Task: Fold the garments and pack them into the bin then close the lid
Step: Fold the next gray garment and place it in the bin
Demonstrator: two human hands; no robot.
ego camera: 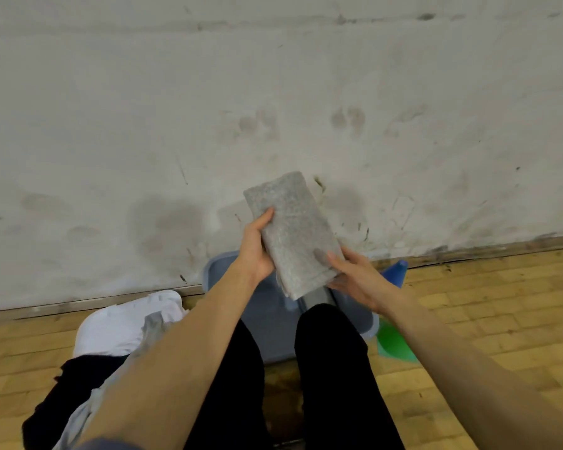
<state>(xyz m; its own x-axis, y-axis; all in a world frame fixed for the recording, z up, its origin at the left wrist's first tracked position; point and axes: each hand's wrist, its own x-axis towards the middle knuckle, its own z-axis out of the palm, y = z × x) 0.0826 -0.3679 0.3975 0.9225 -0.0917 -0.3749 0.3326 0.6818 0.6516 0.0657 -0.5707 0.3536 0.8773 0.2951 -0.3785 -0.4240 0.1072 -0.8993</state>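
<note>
A person is holding a folded grey garment up in front of a scuffed white wall, the left hand gripping its left edge with the thumb lying on the front and the right hand pinching its lower right corner. Below the garment, a grey-blue bin is sitting on the wooden floor between the person's black-trousered legs. A pile of white and dark clothes is lying to the left, while a green sheet and a blue object are showing just right of the bin.
</note>
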